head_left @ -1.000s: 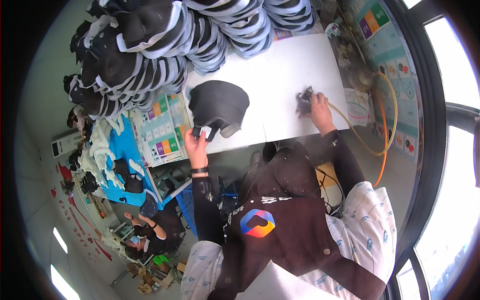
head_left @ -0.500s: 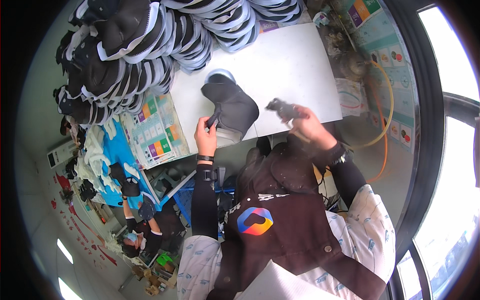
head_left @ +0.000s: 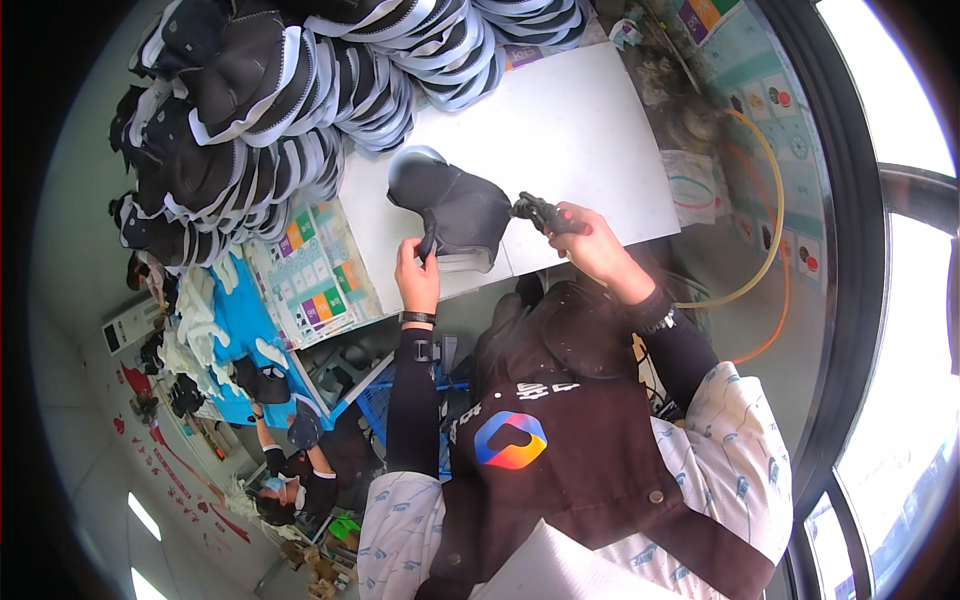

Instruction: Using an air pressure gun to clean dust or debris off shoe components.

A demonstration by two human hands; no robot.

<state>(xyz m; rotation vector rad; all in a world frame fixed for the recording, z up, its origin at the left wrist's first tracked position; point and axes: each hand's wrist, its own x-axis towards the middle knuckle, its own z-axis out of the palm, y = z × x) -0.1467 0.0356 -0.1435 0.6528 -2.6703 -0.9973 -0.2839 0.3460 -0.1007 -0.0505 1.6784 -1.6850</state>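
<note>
A black moulded fabric piece (head_left: 462, 208) with a pale rim lies tilted on the white work board. My left hand (head_left: 417, 277) pinches its near left edge between thumb and fingers. My right hand (head_left: 600, 248) is wrapped round a dark spray gun with a red part (head_left: 550, 214). The gun's nozzle points left, close to the right side of the fabric piece. A whitish haze covers the piece's far left end, next to a pale rounded edge. Whether the gun touches the piece I cannot tell.
Stacks of similar black pieces with pale edges (head_left: 250, 90) crowd the far left. The white board (head_left: 600, 130) lies in front of me. Yellow hose (head_left: 778, 210) loops on the right by the window. A co-worker (head_left: 300, 480) handles dark pieces at a blue table (head_left: 245, 310).
The spray gun has moved left toward the fabric piece, now near its right side. The piece has turned slightly, its far end swinging left. A haze has appeared over that end.
</note>
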